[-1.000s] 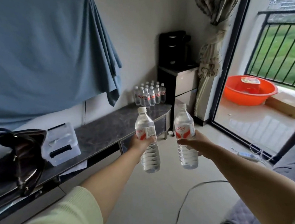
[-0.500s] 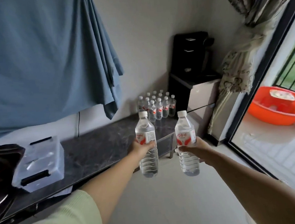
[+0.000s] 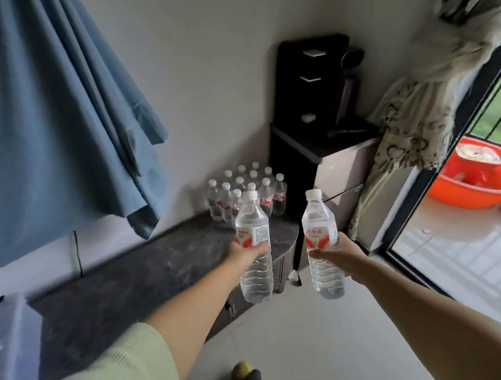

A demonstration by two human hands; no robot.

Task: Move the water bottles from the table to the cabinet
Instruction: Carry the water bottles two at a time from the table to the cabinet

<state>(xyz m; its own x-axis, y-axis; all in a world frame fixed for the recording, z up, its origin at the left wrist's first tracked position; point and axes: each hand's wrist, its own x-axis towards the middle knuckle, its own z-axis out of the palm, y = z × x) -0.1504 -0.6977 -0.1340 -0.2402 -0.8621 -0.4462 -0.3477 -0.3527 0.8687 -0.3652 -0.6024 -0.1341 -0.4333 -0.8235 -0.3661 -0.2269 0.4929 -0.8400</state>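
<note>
A pale wall (image 3: 202,72) fills the upper middle of the view, with a large blue cloth (image 3: 40,117) hanging over it from about 9 to 11 o'clock. Below the cloth, a long low cabinet with a dark marbled top (image 3: 136,278) runs from 8 o'clock toward the centre, ending in a rounded corner. At 3 o'clock a dark-framed glass door (image 3: 453,172) opens onto a tiled balcony where an orange basin (image 3: 484,181) sits; a patterned curtain (image 3: 434,89) is bunched at 1 to 2 o'clock beside it. A tall black appliance (image 3: 315,75) stands on a small unit at about 1 o'clock. A clear plastic box (image 3: 5,341) rests on the cabinet top at 8 o'clock. A cluster of small water bottles (image 3: 246,196), white-capped with red labels, stands at the far end of the cabinet top, just above centre. The left hand (image 3: 245,252) is wrapped around the middle of a clear upright bottle (image 3: 253,244), held in the air in front of the cabinet's end at centre. The right hand (image 3: 339,251) grips a second matching bottle (image 3: 319,232) the same way, just to the right, the two apart and not touching.
</note>
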